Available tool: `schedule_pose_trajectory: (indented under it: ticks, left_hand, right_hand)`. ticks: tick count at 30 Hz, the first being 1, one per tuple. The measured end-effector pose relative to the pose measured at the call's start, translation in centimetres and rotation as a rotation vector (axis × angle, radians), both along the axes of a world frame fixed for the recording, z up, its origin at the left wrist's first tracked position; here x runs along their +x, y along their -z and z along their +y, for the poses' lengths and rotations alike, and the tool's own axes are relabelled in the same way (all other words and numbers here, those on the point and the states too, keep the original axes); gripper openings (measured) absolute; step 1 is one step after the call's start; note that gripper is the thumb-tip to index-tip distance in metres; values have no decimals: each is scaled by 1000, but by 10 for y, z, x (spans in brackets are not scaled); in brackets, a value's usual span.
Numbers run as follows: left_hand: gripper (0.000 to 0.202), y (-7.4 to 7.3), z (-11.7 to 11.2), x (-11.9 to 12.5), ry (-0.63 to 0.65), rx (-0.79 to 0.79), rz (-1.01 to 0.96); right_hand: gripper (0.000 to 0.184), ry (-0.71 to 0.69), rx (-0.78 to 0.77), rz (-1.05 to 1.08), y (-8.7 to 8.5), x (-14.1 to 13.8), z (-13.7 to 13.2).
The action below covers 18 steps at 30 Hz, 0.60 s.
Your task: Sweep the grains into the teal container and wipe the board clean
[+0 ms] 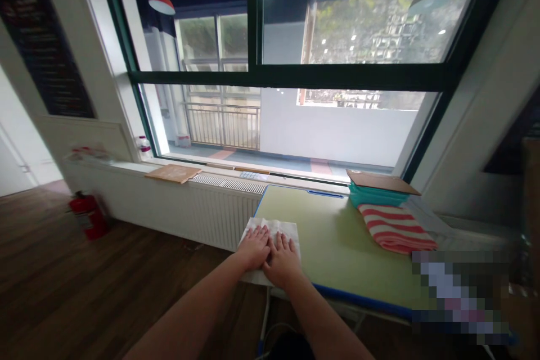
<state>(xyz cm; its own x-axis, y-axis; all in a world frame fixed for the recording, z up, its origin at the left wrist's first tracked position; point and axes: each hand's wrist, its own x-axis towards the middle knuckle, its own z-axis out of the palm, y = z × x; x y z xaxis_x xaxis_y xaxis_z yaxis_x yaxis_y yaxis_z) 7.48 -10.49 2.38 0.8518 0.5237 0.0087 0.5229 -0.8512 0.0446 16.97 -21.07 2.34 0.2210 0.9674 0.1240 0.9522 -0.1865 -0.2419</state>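
Note:
A folded white cloth (287,227) lies at the left end of the desk, its edges reaching over the side and front. My left hand (254,247) rests flat on it with the fingers stretched out. Right beside it, my right hand (283,259) also presses flat on the cloth, fingers extended. The two hands touch or nearly touch at the thumbs. Neither hand grasps anything. The cloth's middle is hidden under my palms.
The yellow-green desk (333,242) has a blue edge. At its right lie a red-and-white striped towel (396,228) and a teal container (375,196) under a brown board (382,181). Behind are a radiator (211,208) and windowsill; a fire extinguisher (89,216) stands left.

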Motion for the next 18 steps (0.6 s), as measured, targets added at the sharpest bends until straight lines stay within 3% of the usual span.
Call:
schedule_pose_trajectory:
  ticks: [5,8,10,13,18]
  left_hand:
    - [61,-1,-24,-8,-29,-69,-16]
    - [62,-3,-28,-9,-76,-57,-49]
    - [62,-2,-25,-6,-95,-41,-64]
    - [61,0,-11,3,-70,-25,-57]
    - [65,7,38,34,-59,6,-38]
  right_hand:
    - [78,1,-60,26,-7,-4,-32]
    - [71,-12,-150,50,-15,-1,-36]
    - [65,43,-124,36,-16,1,-33]
    - [62,134,-39,17,-12,7,-21]
    - [64,121,-38,38,-6,35,24]
